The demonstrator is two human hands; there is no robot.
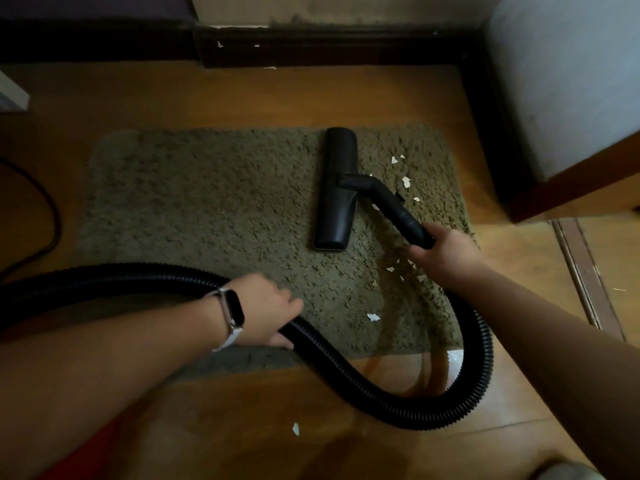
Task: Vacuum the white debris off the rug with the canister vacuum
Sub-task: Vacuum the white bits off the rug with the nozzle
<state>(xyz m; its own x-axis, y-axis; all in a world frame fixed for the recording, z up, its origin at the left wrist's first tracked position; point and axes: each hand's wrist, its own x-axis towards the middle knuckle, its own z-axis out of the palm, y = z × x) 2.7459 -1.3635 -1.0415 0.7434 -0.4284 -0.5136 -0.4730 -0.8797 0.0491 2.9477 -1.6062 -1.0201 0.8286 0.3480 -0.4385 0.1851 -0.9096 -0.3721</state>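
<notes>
Two hands work a black vacuum hose (346, 362). The right hand (446, 252) has its fingers (419, 250) wrapped round the smooth black wand (398, 209), just behind the bent neck joining the long, flat floor head (337, 188), which lies on the shaggy olive rug (207, 202) beyond and left of those fingers. The left hand (266, 308), a dark-faced watch (232, 311) on its wrist, has its fingers curled over the ribbed hose, which loops from there across the wooden floor (242, 98) and up to the right hand. Torn flakes of white debris (406, 181) lie scattered on the rug just beyond the right fingers, beside the head; a few sit under the right wrist, one larger between the hands. Another scrap (295, 428) lies on the floor nearer than the left fingers. A dark cord (52, 216) curves far left.
</notes>
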